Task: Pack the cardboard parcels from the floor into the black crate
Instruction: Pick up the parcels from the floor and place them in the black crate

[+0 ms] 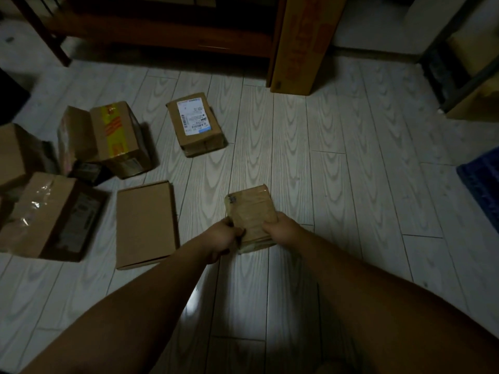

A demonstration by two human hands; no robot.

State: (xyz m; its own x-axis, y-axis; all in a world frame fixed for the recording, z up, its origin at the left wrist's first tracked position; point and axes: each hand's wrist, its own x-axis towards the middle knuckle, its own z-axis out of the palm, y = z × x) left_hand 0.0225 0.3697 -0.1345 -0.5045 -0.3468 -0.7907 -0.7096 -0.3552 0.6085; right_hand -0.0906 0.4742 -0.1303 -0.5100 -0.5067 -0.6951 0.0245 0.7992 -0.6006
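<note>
Both hands, left [225,236] and right [280,229], grip the taped parcel [251,211] mid-floor; lift it level, crate's probably that dark thing at the right edge.

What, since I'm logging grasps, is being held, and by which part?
Both hands hold one taped cardboard parcel: the left hand grips its near left edge, the right hand its near right edge.

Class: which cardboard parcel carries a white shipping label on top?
The parcel lying alone, right of the yellow-taped box; the others show tape or plain cardboard.
</note>
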